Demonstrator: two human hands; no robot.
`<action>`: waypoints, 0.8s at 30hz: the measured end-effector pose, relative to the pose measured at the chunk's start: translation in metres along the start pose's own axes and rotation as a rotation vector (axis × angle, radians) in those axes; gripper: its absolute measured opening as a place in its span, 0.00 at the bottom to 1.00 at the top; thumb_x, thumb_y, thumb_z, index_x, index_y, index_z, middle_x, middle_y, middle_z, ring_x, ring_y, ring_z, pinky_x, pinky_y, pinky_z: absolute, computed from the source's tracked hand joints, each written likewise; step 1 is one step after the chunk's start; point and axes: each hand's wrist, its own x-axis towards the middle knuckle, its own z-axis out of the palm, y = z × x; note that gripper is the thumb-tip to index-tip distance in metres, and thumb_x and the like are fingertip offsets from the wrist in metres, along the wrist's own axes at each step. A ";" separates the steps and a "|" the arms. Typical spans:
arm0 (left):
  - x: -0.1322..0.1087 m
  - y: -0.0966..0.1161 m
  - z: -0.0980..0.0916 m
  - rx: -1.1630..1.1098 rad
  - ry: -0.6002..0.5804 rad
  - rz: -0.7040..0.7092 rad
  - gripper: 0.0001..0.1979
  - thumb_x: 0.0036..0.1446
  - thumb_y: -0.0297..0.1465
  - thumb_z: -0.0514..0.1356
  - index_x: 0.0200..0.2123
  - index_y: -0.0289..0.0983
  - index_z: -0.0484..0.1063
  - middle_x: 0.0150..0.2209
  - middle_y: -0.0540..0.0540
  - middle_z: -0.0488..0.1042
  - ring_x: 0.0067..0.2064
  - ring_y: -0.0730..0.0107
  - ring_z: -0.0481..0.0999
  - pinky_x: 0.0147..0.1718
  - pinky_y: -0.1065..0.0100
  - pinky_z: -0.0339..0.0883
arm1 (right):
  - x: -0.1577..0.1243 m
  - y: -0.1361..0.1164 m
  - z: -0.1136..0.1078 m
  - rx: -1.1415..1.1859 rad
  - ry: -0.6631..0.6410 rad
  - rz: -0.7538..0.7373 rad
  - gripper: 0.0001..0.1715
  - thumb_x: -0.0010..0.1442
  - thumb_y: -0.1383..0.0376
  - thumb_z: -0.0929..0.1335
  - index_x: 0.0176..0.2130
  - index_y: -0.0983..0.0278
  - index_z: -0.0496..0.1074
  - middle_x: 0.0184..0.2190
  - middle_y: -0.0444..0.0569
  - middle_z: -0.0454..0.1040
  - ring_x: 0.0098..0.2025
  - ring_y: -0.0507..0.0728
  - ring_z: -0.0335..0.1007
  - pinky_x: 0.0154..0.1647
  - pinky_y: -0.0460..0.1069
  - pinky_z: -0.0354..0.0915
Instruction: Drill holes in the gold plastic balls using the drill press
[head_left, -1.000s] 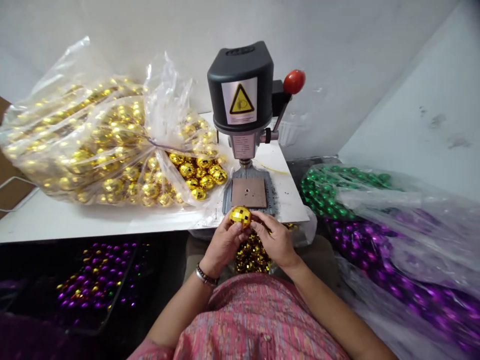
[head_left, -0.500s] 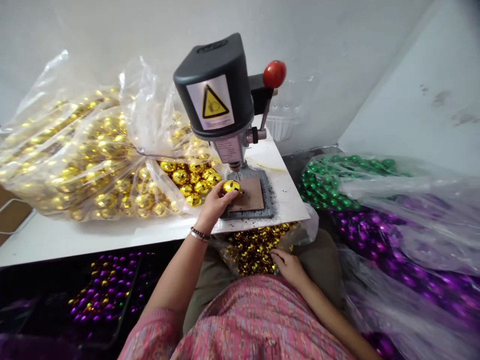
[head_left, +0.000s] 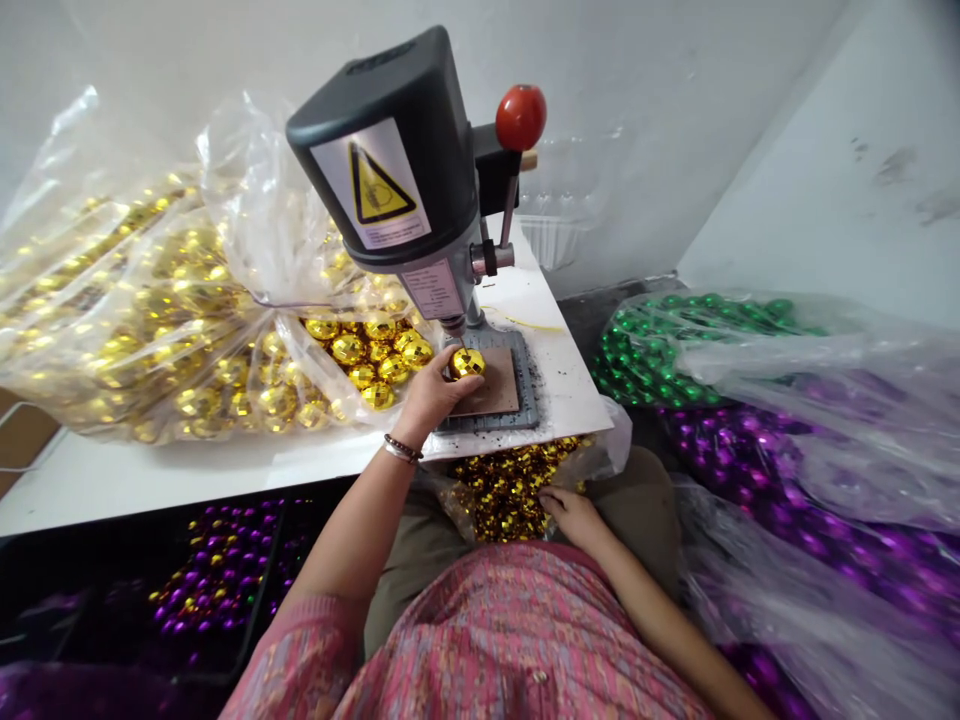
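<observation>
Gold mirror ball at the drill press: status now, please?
Left hand holds gold mirror ball over drill press pad. Right hand on gold pieces in plastic bag.

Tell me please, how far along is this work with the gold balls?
Perhaps done: the gold balls heaped in the bag on the lap, under the right hand, though no holes can be seen. In hand: the left hand holds one gold mirror ball over the brown pad under the bench drill. Left: the big clear bag of gold balls on the table, and perhaps the bagged green balls and purple balls.

Bright light, glints on gold ball (head_left: 467, 363), curved wide-angle edges
</observation>
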 end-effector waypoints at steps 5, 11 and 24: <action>-0.003 0.011 0.002 0.084 -0.069 0.079 0.36 0.48 0.33 0.72 0.61 0.34 0.72 0.46 0.43 0.81 0.45 0.61 0.79 0.50 0.63 0.70 | -0.002 -0.003 -0.005 0.033 -0.223 0.116 0.27 0.64 0.52 0.65 0.55 0.65 0.69 0.55 0.54 0.71 0.56 0.53 0.70 0.59 0.56 0.72; -0.011 0.016 0.003 0.112 -0.054 0.038 0.35 0.51 0.33 0.71 0.63 0.35 0.70 0.48 0.44 0.82 0.47 0.60 0.80 0.51 0.64 0.70 | -0.010 -0.023 -0.016 0.023 -0.291 0.133 0.27 0.64 0.52 0.66 0.56 0.66 0.68 0.55 0.54 0.71 0.56 0.54 0.70 0.59 0.56 0.72; -0.011 0.004 0.012 0.102 -0.047 0.089 0.31 0.52 0.34 0.70 0.60 0.40 0.73 0.53 0.43 0.81 0.51 0.57 0.80 0.51 0.64 0.70 | -0.005 -0.180 -0.201 0.225 0.381 -0.424 0.28 0.60 0.42 0.65 0.37 0.63 0.76 0.25 0.44 0.73 0.30 0.47 0.68 0.34 0.44 0.65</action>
